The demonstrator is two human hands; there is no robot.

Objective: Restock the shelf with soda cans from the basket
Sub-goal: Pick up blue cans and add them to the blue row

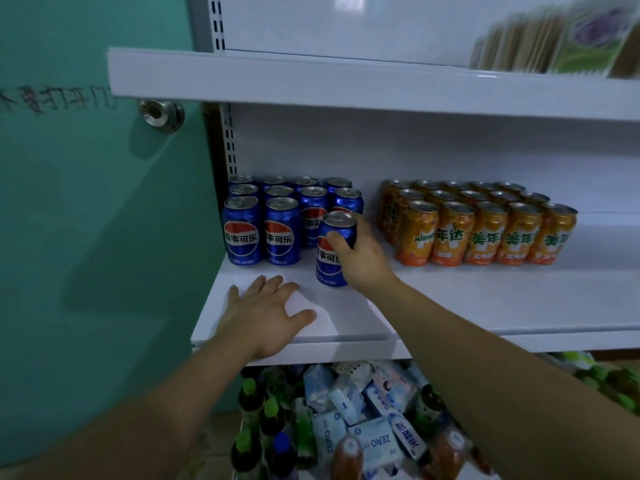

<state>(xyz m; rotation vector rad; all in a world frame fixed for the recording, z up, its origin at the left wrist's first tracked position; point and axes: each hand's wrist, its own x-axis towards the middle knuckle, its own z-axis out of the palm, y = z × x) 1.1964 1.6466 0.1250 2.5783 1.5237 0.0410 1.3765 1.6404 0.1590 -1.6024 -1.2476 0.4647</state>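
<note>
A blue cola can (330, 258) stands upright on the white shelf (485, 303), in front of the right end of a block of several blue cola cans (263, 230). My right hand (360, 254) wraps around that front can from the right. My left hand (266, 313) lies flat, fingers spread, on the shelf's front left corner and holds nothing. The basket is not in view.
Several orange soda cans (485, 233) fill the shelf to the right. A white upper shelf (346, 81) hangs overhead with packets (561, 36) at its right. Below are bottles (259, 420) and blue tissue packs (363, 410). A teal door (86, 202) stands at left.
</note>
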